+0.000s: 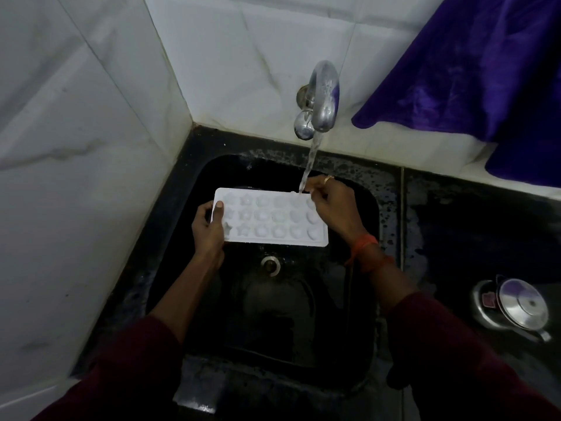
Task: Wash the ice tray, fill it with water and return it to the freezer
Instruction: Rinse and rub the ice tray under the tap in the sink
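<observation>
Ice tray (270,220), white plastic, is held level above the black sink (385,226), clear of the basin floor, under the tap (324,95).

Left hand (209,229) grips the tray's left short end, thumb laid on top and fingers curled underneath. Right hand (334,208) pinches the rim at the tray's far right corner, fingers curled, just beside where the water lands.

Tap is running. The water stream (309,159) strikes the tray's far edge near that right corner.

Progress, as judged: the washing or rinsing stage is under way. I cannot tell whether the moulds hold water yet, as they read pale and glossy. No soap or scrubber is visible. Left to do: finish the rinse, fill every mould evenly, shut the tap and carry the tray level to the freezer, which is not in view.

Counts:
- Ice tray: one, with eighteen moulds in three rows of six. Stars are toward the left and rounder shapes toward the right, and the rightmost column is partly covered by the right hand.
- Tap: one. Stream: one.
- Drain (271,264): one, below the tray's near edge.
- Purple cloth (485,71): one, hanging over the wall at the desk's (470,223) back right.
- Steel lidded pot (516,311): one, on the desk right of the sink.
- Ring (328,179): one, on the right hand.
</observation>
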Demonstrator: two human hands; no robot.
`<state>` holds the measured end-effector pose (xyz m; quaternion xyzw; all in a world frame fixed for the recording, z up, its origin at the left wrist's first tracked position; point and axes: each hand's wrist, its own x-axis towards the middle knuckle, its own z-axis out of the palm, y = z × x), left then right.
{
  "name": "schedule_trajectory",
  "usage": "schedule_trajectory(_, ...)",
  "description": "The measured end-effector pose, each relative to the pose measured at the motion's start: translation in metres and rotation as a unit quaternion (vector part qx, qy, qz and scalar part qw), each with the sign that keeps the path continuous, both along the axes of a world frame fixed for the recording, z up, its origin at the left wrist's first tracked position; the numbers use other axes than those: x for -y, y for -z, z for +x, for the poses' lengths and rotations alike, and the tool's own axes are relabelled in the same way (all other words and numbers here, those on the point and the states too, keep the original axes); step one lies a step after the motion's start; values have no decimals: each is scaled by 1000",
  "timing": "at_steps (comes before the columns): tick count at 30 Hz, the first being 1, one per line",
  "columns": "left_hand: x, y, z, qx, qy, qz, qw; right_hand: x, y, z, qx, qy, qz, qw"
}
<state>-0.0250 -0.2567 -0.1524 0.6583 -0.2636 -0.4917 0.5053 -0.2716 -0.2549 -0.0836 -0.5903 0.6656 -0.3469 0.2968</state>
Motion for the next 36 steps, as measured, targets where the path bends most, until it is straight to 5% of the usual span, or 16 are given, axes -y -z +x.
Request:
schedule_trajectory(6, -2, -2, -18, -20, 6, 4, 1000, 29, -25, -7, 140, 38, 59, 988)
schedule_trajectory(13, -5, 1, -23, -27, 14, 8, 1000, 79, -54, 6, 379, 134, 120, 908)
schedule_trajectory(25, -7, -2, -22, -23, 11, 9, 1000, 109, -52, 12, 464, 115, 153, 865)
schedule_trajectory(31, -7, -1, -23, -24, 12, 10, 1000, 102, -46, 16, 554, 102, 146, 813)
schedule_trajectory(36, -7, -4, -26, -27, 4, 9, 1000, 104, -37, 13, 479, 97, 156, 858)
